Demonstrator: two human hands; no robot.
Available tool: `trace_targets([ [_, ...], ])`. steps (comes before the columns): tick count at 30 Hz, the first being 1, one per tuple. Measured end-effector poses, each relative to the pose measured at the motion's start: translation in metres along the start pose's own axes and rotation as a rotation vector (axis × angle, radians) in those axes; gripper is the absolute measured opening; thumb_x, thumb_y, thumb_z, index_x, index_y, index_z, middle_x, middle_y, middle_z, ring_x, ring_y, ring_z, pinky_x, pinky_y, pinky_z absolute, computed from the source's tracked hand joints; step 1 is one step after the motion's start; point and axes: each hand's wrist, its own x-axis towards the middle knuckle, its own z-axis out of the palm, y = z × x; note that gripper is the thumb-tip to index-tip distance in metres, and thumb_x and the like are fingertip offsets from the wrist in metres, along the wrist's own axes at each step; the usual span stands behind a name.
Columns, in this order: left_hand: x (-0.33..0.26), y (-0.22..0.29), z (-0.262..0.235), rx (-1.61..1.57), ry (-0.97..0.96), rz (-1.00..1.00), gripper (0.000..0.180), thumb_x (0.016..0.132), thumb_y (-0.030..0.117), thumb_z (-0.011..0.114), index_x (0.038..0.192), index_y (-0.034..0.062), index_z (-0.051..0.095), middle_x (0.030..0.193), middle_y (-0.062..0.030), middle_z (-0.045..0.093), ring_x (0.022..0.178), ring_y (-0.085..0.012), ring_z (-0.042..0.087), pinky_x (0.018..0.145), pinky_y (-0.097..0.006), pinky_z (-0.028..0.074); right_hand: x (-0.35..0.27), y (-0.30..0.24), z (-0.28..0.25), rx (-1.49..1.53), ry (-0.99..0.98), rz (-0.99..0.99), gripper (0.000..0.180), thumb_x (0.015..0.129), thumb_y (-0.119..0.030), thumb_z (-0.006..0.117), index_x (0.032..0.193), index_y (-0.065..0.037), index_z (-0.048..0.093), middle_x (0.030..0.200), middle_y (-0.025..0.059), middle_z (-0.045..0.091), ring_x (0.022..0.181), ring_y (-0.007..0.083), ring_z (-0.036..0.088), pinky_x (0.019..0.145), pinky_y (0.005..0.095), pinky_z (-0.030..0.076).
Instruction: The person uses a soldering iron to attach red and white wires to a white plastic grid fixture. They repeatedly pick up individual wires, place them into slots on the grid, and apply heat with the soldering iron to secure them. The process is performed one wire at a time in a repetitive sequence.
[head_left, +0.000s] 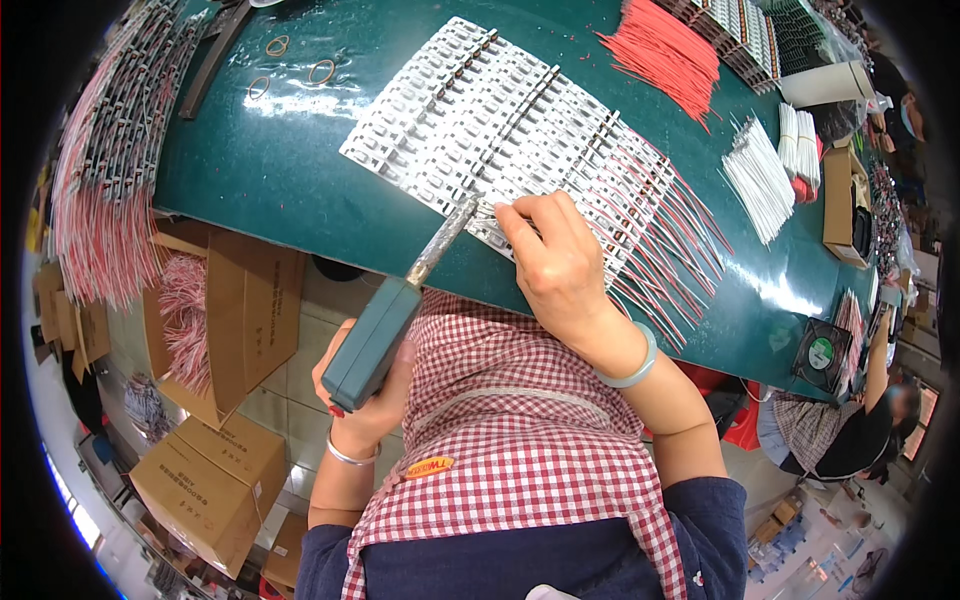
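Note:
My left hand (388, 396) is wrapped round the green body of a soldering gun (372, 345). Its metal barrel points up to the near edge of a white panel of small circuit boards (455, 110), and the tip meets that edge. Right beside the tip is my right hand (560, 265), its thumb and forefinger pinched together at the panel edge. What lies between those fingers is too small to make out. Red and white wires (675, 265) stick out from the boards on the panel's right part. The panel lies flat on a green table (260, 180).
Loose red wires (665, 60) and white wires (758, 180) lie at the back right. Rubber bands (320, 72) rest at the back left, near hanging wired boards (120, 160). Cardboard boxes (215, 490) stand lower left. Another person (840, 435) sits at the right, near a black fan (820, 352).

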Motion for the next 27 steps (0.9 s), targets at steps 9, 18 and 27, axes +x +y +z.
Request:
trace_targets([
  [9, -0.017, -0.007, -0.003, -0.099, 0.054, -0.149, 0.031, 0.081, 0.002, 0.079, 0.108, -0.0083, 0.070, 0.101, -0.0194, 0.073, 0.083, -0.0266, 0.074, 0.074, -0.032, 0.058, -0.001, -0.001, 0.000, 0.000, -0.006, 0.016, 0.031, 0.070, 0.001, 0.066, 0.100, 0.005, 0.069, 0.092, 0.0104, 0.061, 0.081, 0.0251, 0.058, 0.064, 0.0339, 0.052],
  [18, -0.023, -0.010, -0.004, -0.099, 0.046, -0.152, 0.030, 0.079, 0.000, 0.079, 0.106, -0.0081, 0.070, 0.100, -0.0183, 0.073, 0.085, -0.0262, 0.072, 0.075, -0.032, 0.057, -0.005, -0.009, 0.000, 0.082, 0.028, 0.050, 0.030, 0.072, 0.010, 0.071, 0.101, 0.002, 0.071, 0.089, 0.0099, 0.064, 0.077, 0.0255, 0.061, 0.063, 0.0353, 0.051],
  [27, -0.013, -0.002, -0.005, -0.004, -0.009, -0.011, 0.027, 0.077, -0.004, 0.078, 0.102, -0.0075, 0.070, 0.098, -0.0171, 0.072, 0.083, -0.0265, 0.072, 0.073, -0.032, 0.057, -0.007, -0.008, 0.001, 0.061, 0.000, 0.020, 0.032, 0.072, 0.001, 0.067, 0.103, 0.005, 0.069, 0.093, 0.0106, 0.061, 0.082, 0.0257, 0.059, 0.066, 0.0349, 0.051],
])
